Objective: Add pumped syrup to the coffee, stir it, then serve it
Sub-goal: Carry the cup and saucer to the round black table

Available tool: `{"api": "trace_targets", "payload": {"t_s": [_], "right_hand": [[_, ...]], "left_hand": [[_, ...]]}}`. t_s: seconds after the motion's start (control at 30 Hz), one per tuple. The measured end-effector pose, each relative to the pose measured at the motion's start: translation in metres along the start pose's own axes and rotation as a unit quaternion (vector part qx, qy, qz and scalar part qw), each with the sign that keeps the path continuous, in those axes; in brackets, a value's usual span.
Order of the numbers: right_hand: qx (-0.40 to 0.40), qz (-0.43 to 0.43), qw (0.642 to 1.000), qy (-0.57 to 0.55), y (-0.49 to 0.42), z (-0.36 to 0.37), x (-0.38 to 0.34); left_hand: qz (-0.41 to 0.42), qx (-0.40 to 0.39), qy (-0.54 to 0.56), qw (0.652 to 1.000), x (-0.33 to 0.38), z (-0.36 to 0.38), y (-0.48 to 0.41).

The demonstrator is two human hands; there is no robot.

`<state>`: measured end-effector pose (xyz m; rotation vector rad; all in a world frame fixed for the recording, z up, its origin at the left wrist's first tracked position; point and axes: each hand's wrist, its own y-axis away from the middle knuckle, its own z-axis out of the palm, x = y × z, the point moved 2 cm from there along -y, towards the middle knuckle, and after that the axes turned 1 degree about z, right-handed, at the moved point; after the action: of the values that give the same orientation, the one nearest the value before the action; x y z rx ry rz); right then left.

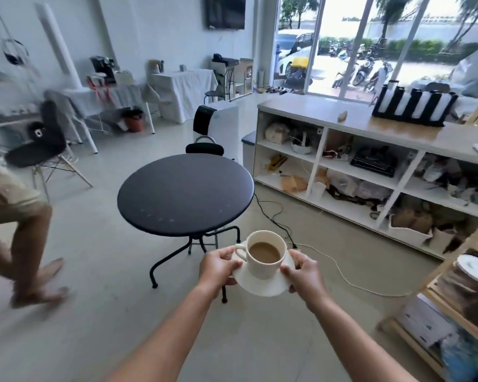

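A white cup (264,268) of milky coffee stands upright on a white saucer (262,286), handle turned to the left. I carry the saucer in front of me above the floor. My left hand (218,267) grips the saucer's left rim and my right hand (304,272) grips its right rim. The round black table (185,193) stands just beyond the cup, its top bare. No syrup pump or spoon is in view.
A person's legs (25,244) walk at the far left. A black chair (204,148) stands behind the table, another (43,144) to the left. A white shelf counter (370,166) runs along the right. Cables (342,274) lie on the floor near the table.
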<state>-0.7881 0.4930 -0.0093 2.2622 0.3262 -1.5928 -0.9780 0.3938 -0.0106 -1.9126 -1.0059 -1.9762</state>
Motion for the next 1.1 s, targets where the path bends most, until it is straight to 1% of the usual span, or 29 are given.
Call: {"api": "trace_targets", "payload": {"t_s": [0.27, 0.47, 0.6, 0.8, 0.93, 1.1], "right_hand": [[-0.092, -0.029, 0.995, 0.03, -0.112, 0.065, -0.038], [-0.132, -0.039, 0.988, 0.068, -0.176, 0.106, -0.065], [-0.16, -0.04, 0.983, 0.077, -0.212, 0.135, -0.077], [-0.15, -0.04, 0.985, 0.073, -0.262, 0.185, -0.087], [-0.117, -0.037, 0.988, 0.098, -0.29, 0.218, -0.096], [-0.084, -0.043, 0.989, 0.117, -0.32, 0.258, -0.113]], "left_hand": [[-0.017, 0.1, 0.033, 0.994, 0.021, -0.045, -0.075], [-0.021, 0.138, 0.039, 0.989, 0.039, -0.072, -0.126], [-0.023, 0.147, 0.05, 0.988, 0.047, -0.094, -0.161], [-0.03, 0.141, 0.066, 0.987, 0.053, -0.131, -0.225], [-0.028, 0.132, 0.049, 0.99, 0.059, -0.16, -0.266], [-0.033, 0.102, 0.039, 0.993, 0.07, -0.196, -0.318]]}}
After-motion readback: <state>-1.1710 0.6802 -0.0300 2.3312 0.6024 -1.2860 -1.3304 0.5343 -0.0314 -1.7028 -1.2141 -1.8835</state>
